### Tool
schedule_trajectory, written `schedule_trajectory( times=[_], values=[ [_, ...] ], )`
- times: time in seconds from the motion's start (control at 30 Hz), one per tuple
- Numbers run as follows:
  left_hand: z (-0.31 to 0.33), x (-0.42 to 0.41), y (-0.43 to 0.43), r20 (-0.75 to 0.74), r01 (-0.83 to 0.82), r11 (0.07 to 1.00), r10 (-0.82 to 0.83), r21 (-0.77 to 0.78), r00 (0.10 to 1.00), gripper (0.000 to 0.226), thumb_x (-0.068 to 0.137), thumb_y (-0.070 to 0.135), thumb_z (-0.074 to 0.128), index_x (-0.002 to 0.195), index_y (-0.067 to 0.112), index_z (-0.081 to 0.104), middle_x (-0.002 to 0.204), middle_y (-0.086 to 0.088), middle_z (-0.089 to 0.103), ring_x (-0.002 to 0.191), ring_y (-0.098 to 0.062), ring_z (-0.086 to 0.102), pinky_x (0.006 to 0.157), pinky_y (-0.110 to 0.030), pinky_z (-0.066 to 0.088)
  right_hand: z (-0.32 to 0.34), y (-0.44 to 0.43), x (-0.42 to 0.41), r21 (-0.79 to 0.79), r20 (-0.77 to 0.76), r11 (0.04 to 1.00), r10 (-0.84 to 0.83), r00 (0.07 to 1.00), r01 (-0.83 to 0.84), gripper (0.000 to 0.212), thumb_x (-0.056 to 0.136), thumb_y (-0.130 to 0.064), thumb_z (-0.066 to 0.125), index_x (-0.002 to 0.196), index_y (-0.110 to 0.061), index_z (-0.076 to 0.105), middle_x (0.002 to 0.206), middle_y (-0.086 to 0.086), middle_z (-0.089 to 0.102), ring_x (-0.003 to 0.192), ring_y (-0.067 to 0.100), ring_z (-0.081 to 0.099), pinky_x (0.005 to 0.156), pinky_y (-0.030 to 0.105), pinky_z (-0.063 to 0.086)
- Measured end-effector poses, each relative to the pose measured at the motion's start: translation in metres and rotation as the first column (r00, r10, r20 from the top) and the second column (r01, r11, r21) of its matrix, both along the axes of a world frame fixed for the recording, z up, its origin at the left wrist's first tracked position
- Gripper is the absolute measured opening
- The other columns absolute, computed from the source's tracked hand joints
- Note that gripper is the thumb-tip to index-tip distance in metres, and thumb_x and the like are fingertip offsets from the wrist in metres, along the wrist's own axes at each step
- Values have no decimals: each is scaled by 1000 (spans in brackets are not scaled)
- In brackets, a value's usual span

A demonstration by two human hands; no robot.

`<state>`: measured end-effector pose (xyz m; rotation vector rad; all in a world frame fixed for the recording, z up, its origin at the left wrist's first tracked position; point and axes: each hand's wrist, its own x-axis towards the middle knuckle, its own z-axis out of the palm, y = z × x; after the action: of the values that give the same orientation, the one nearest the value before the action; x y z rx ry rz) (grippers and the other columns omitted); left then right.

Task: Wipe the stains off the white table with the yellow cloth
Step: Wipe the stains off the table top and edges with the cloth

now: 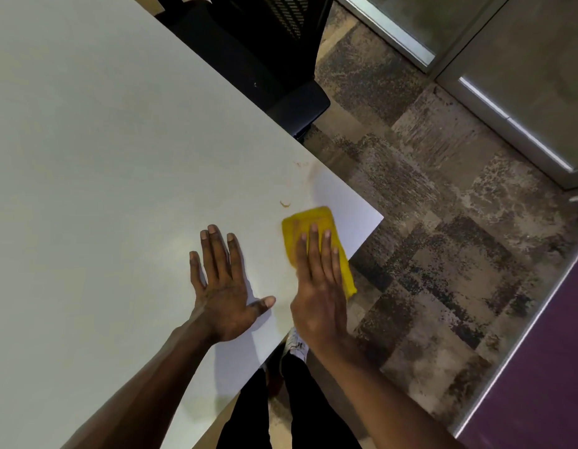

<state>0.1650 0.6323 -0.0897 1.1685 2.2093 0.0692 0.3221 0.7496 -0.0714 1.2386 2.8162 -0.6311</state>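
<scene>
Our right hand (318,286) presses flat, fingers straight, on the yellow cloth (316,234) near the white table (102,157) corner. Our left hand (221,286) rests spread on the tabletop beside it. Brownish stains (285,204) sit just beyond the cloth.

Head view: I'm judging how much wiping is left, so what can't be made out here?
All in the head view:
- Surface under the yellow cloth and right hand: covered by them.
- Surface under the left hand: hidden by the flat palm.
- Left and far parts of the white table: cut off by the frame edges.
- Extent of the brown stains near the corner: too faint and small to trace.
</scene>
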Motion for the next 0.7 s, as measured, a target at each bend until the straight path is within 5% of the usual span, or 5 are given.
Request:
schedule_trajectory(
  times=[0.33,0.7],
  values=[
    [4,0,1,-3,9,1000,-9,-28,1000,137,82,98,25,160,7,-39,164,-18,-54,155,-36,-49,126,-62,-24,-1,137,-86,-16,133,995,-98,986,101,85,94,-6,44,169,-5,5,179,19,-3,167,38,-7,137,48,2],
    [3,1,2,-22,-5,1000,5,-24,1000,137,84,93,36,160,9,-41,166,-21,-51,156,-38,-47,129,-66,-18,-2,19,-13,-12,22,1000,25,999,-25,92,79,7,34,169,-5,16,179,16,9,167,38,0,133,60,20]
  ],
)
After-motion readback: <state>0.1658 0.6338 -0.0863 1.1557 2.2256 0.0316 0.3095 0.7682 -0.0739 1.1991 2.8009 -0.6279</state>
